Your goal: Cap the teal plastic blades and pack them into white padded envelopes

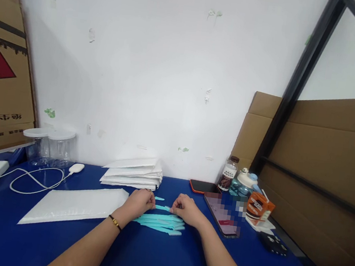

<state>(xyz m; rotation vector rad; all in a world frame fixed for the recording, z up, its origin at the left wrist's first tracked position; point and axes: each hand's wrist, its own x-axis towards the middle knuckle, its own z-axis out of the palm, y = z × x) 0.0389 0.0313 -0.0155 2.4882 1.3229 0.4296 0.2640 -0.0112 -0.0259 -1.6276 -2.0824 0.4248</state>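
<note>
A slim turquoise eyebrow razor (162, 208) lies crosswise between my two hands, its ends pinched in the fingertips. My left hand (138, 203) is closed at its left end, and a dark bracelet with a gold bead sits on that wrist. At the other end, the fingers of my right hand (187, 209) are closed. Just below, a loose row of several more turquoise razors (161, 223) rests on the blue table (154, 263). One single razor (159, 198) lies beyond the fingertips, partly hidden by my left hand.
Left of my hands lies a white padded envelope (73, 203); a stack of similar envelopes (133, 173) stands by the wall. To the right are phones (223, 215), a brown-capped bottle (228, 174) and an orange carton (257, 207). A white cable (34, 190) and clear jars (60, 150) occupy the left.
</note>
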